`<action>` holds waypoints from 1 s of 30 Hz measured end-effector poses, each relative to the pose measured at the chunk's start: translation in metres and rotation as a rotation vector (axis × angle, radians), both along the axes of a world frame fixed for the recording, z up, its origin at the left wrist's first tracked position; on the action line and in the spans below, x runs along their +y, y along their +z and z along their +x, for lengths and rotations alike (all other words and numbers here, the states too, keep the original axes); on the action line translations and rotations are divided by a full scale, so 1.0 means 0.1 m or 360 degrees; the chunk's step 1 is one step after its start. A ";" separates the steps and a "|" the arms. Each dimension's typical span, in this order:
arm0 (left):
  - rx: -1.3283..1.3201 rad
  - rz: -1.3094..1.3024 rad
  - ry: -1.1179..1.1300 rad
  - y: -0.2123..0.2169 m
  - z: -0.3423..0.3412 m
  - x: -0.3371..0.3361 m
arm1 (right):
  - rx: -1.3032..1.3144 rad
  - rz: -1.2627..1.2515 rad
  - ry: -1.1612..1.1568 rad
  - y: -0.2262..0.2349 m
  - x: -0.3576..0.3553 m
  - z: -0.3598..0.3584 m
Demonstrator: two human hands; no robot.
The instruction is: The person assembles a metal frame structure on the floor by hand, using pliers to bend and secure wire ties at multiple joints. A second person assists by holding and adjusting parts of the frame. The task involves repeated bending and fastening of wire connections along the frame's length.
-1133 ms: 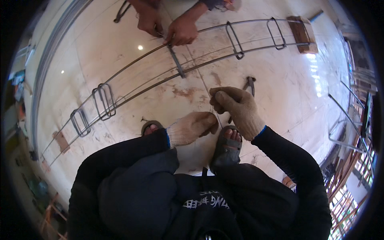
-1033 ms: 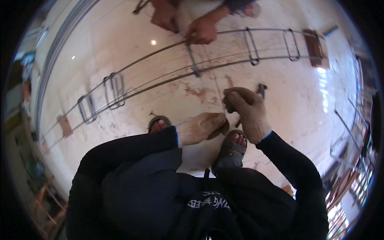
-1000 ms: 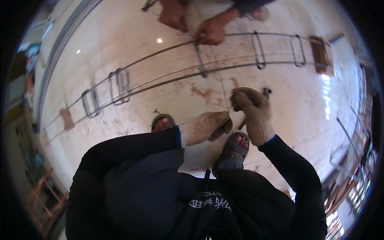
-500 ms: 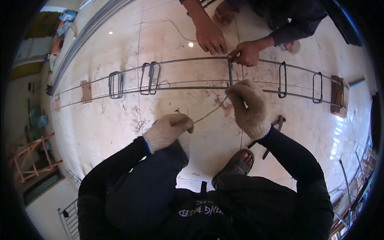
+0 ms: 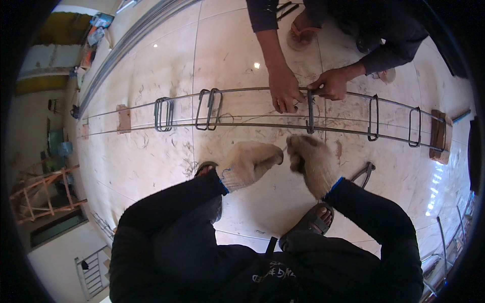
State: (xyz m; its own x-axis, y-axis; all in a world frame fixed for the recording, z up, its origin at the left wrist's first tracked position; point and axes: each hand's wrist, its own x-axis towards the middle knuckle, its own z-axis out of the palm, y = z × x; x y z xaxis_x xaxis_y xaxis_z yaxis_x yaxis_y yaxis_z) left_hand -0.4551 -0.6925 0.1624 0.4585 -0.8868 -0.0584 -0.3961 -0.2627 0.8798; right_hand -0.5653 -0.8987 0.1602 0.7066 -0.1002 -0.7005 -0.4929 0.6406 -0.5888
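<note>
My left hand [image 5: 251, 162], in a knitted glove, is closed with its fingertips pointing right. My right hand [image 5: 314, 164], gloved too, is closed close beside it, slightly blurred. Both pinch a thin wire, of which hardly anything shows between the fingers now. Just beyond them a long frame of steel rods [image 5: 242, 124] runs left to right, with bent rectangular stirrups [image 5: 207, 110] around it. One stirrup [image 5: 310, 111] stands right beyond my right hand. At its far side a co-worker's two hands [image 5: 331, 83] work, one at its top corner, the other just left of it.
Wood blocks [image 5: 438, 136] lie under the frame's ends. Dark pincers [image 5: 365, 174] rest on the tiled floor beside my right forearm. A bundle of long rods [image 5: 121, 50] lies at the far left. My sandalled foot [image 5: 318, 219] is below my right hand.
My hands have come together, and the wire stretched between them no longer shows. My right hand has drawn back from the frame. The co-worker's left-side hand has moved nearer, over the frame.
</note>
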 end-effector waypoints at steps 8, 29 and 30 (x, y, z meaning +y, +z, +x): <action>0.2048 0.0332 0.0766 -0.19 -0.21 0.38 | -0.0035 -0.0717 0.0349 0.12 0.41 -0.03; 0.0921 0.0260 -0.0826 -0.79 -0.02 0.66 | 0.0478 -0.1994 0.0573 0.44 1.16 -0.10; 0.1057 0.0266 -0.0834 -0.62 -0.01 0.56 | 0.0630 -0.1809 0.0391 0.38 1.08 -0.19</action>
